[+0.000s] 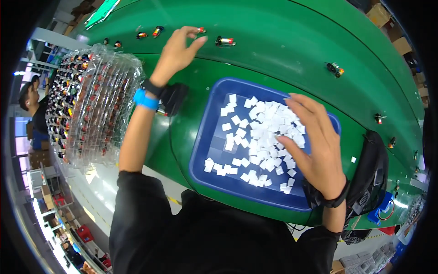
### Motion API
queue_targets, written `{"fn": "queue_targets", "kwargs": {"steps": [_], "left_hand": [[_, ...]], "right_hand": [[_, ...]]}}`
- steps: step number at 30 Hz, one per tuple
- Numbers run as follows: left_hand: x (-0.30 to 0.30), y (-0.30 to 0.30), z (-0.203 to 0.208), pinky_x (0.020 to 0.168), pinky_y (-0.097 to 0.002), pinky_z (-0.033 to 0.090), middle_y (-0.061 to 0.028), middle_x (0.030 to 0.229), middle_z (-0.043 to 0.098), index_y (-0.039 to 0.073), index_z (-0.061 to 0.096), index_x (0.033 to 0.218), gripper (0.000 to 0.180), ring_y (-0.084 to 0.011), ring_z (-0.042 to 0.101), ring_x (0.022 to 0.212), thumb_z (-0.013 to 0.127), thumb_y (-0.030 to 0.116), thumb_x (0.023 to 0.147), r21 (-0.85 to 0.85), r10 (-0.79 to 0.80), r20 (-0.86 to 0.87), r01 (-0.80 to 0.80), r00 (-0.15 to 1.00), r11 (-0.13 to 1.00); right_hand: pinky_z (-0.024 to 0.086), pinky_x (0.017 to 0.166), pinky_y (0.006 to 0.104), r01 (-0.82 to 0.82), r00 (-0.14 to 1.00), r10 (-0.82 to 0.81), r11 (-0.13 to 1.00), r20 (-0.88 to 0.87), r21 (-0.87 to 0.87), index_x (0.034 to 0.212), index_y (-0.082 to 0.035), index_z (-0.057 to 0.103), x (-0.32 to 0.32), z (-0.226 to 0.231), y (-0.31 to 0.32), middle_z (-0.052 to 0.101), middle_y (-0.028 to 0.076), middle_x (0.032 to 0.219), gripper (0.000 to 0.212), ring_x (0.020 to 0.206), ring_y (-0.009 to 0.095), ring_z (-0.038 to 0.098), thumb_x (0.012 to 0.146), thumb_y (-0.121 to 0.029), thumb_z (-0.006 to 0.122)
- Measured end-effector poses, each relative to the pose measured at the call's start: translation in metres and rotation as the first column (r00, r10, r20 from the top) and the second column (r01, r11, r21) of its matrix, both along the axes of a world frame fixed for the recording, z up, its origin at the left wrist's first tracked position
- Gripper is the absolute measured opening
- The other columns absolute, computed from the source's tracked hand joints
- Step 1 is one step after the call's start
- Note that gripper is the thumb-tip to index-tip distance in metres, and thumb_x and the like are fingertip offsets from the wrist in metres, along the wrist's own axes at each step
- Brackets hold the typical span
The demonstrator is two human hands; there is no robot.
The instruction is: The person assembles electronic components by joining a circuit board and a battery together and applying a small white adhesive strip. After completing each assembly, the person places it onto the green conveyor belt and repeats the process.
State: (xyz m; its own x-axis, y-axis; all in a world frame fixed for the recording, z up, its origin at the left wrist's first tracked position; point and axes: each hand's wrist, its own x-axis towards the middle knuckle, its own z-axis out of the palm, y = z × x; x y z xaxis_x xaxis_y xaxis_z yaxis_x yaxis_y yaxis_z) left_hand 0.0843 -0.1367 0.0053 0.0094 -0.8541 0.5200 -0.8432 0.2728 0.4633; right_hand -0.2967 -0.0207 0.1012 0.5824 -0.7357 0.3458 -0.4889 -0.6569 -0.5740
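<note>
My left hand (179, 52) reaches over the green work surface, thumb and index finger apart. Its fingertips are at a small red-and-metal part (200, 30), partly hidden by them; whether they touch it I cannot tell. Just right of that hand lies another small motor-like part (225, 41) with a red and silver body. Over the right side of a blue tray (200, 157) hovers my right hand (318, 146), thumb and fingers spread, with nothing visible between them. Many small white square pieces (269, 121) lie loose in the tray, heaped toward its middle and right.
Stacked clear plastic trays (98, 105) full of small parts stand at the left. More motor-like parts, one black and yellow (335, 70), lie along the green surface. A black bag (372, 173) sits right of the blue tray. Another person (34, 98) is at far left.
</note>
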Motion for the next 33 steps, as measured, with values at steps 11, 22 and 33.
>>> {"fn": "queue_targets", "kwargs": {"steps": [11, 22, 33], "left_hand": [[0.002, 0.181, 0.038, 0.077, -0.0409, 0.047, -0.008, 0.09, 0.065, 0.005, 0.065, 0.098, 0.023, -0.03, 0.057, 0.085, 0.077, 0.02, 0.086, 0.173, 0.133, 0.412, -0.221, 0.901, 0.96], [-0.128, 0.133, 0.092, 0.054, -0.0228, 0.046, 0.0002, 0.08, 0.057, 0.004, 0.056, 0.093, 0.021, -0.0048, 0.052, 0.066, 0.068, 0.02, 0.099, 0.348, -0.034, -0.812, 0.529, 0.583, 0.774], [-0.165, 0.128, 0.065, 0.06, -0.0222, 0.047, -0.0068, 0.09, 0.063, 0.001, 0.056, 0.09, 0.018, -0.007, 0.059, 0.075, 0.069, 0.011, 0.097, 0.15, -0.352, -0.752, 0.665, 0.557, 0.731]], "right_hand": [[0.054, 0.089, 0.0393, -0.038, 0.999, 0.04, 0.998, -0.034, 0.05, 0.123, -0.001, 0.064, 0.003, -0.004, -0.005, 0.061, 0.017, 0.13, 0.05, 0.109, 0.033, 0.066, 0.076, -0.007, 0.081], [0.057, 0.076, 0.0334, -0.127, 0.982, 0.099, 0.977, 0.162, 0.171, 0.114, 0.002, 0.065, 0.013, -0.008, 0.012, 0.069, 0.015, 0.109, 0.039, 0.091, 0.027, 0.069, 0.081, -0.01, 0.082], [0.059, 0.065, 0.0276, -0.008, 0.918, -0.21, 0.838, 0.336, 0.545, 0.112, 0.003, 0.063, 0.001, -0.02, -0.002, 0.072, 0.012, 0.1, 0.024, 0.079, 0.014, 0.07, 0.092, -0.006, 0.072]]}}
